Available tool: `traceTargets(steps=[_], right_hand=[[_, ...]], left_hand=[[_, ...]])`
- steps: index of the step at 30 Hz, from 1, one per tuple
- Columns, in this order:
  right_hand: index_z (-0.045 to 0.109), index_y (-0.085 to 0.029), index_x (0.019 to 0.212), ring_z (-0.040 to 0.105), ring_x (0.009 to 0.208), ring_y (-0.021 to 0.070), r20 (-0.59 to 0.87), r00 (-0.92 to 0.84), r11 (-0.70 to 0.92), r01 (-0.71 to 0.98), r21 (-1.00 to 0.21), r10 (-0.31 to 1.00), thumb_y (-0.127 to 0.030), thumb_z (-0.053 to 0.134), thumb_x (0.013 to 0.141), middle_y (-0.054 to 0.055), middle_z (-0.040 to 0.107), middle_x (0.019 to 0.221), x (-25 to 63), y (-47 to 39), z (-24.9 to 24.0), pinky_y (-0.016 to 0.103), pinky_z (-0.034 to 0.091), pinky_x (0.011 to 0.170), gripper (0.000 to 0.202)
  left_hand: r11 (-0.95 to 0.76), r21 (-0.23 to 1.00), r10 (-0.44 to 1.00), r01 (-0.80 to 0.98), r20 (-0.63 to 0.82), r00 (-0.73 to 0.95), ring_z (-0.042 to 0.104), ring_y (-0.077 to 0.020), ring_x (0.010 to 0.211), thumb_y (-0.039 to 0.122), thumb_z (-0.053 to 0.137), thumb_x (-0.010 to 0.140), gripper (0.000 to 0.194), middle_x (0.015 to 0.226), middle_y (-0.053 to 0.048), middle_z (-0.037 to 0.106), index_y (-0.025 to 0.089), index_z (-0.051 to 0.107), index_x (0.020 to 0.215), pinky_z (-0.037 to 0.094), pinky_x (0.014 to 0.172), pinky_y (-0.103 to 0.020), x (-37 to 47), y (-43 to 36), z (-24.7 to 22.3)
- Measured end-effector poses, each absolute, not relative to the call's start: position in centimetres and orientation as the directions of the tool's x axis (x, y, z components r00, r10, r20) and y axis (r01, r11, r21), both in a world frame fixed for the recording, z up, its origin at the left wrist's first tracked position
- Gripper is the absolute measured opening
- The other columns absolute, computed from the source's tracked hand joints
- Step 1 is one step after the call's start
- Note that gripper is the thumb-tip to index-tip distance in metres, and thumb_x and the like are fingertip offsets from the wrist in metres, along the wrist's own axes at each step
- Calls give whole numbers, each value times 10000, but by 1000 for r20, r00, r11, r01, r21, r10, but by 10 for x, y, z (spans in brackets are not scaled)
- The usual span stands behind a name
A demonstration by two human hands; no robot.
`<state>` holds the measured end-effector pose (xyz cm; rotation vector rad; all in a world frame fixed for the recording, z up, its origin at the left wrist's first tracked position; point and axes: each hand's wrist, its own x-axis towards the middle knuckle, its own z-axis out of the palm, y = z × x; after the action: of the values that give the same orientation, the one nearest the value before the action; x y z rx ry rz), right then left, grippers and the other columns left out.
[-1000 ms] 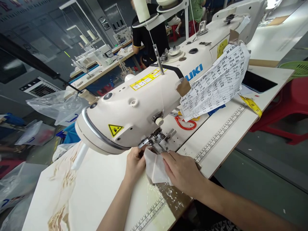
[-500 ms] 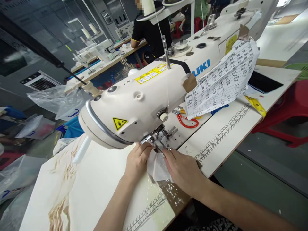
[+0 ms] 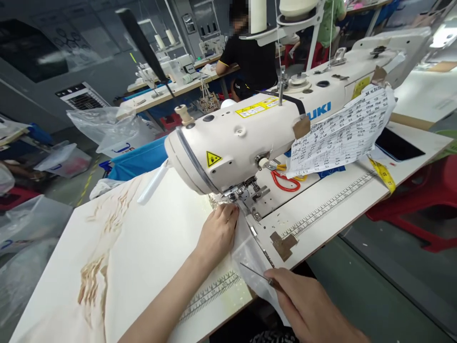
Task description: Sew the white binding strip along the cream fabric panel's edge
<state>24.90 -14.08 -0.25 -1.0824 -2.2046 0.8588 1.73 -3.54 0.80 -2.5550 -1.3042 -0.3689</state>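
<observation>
A person's bare hands work at a white sewing machine (image 3: 232,138) on a pale counter (image 3: 160,228). A strip of thin white cloth (image 3: 244,250) runs from beside the needle area toward the near edge, where its loose end drapes over. The left hand (image 3: 218,233) rests on the cloth just in front of the needle area, fingers bent and close together; whether its grip pinches or only presses cannot be told. The right hand (image 3: 305,297), nearer and to the right, has a narrow grip closed on a slim pointed tool (image 3: 255,270), its tip over the cloth. The work looks partway along: one end is at the machine, while the near length seems left to do; any finished stitching is hidden. Red-handled scissors (image 3: 287,188) lie farther right, near a handwritten sheet (image 3: 342,133).
</observation>
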Motion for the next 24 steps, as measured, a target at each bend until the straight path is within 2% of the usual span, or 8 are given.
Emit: traceTargets(steps=[4, 8, 12, 16, 20, 24], right_hand=[[489, -209, 1280, 680, 708, 203, 298, -479, 547, 547, -634, 825, -96, 341, 962, 71, 688, 950, 249, -137, -6, 292, 535, 580, 368], [525, -203, 1260, 677, 667, 205, 296, -478, 552, 588, -591, 827, -104, 334, 970, 71, 675, 906, 249, -132, -4, 303, 555, 562, 361], [495, -212, 1293, 695, 723, 213, 314, -506, 587, 578, -567, 803, -86, 337, 959, 78, 693, 961, 249, -132, -5, 308, 573, 594, 390], [468, -229, 1287, 685, 674, 190, 312, -511, 588, 570, -574, 801, -82, 326, 965, 55, 696, 924, 250, -132, -6, 282, 552, 544, 382], [463, -230, 1286, 698, 724, 195, 304, -522, 591, 567, -573, 797, -67, 324, 953, 58, 700, 940, 249, -129, -4, 292, 558, 576, 395], [474, -207, 1273, 723, 796, 214, 294, -510, 579, 598, -554, 809, -73, 332, 949, 91, 713, 998, 246, -124, -1, 306, 581, 611, 379]], left_hand=[[-541, -70, 777, 838, 340, 530, 573, -280, 1100, 88, 371, 956, 364, 1234, -182, 613, 55, 584, 1249, 574, 897, -422, 23, -43, -1], [-541, -86, 780, 836, 319, 538, 545, -286, 1224, 89, 352, 959, 423, 1324, -169, 594, 67, 535, 1339, 524, 987, -439, 20, -50, -9], [-518, -147, 792, 843, 291, 537, 545, -287, 1236, 59, 326, 940, 451, 1351, -168, 584, 56, 539, 1338, 487, 1021, -435, 20, -53, -10], [-514, -148, 804, 845, 261, 535, 544, -292, 1233, 54, 341, 921, 463, 1360, -176, 576, 36, 529, 1343, 473, 1034, -434, 23, -53, -6], [-514, -104, 801, 851, 298, 520, 558, -296, 1214, 60, 365, 918, 442, 1329, -183, 600, 8, 545, 1318, 495, 1011, -429, 22, -50, -7], [-507, 15, 812, 862, 343, 472, 551, -281, 1241, 104, 383, 922, 442, 1322, -164, 613, 61, 558, 1325, 494, 1034, -458, 17, -47, -9]])
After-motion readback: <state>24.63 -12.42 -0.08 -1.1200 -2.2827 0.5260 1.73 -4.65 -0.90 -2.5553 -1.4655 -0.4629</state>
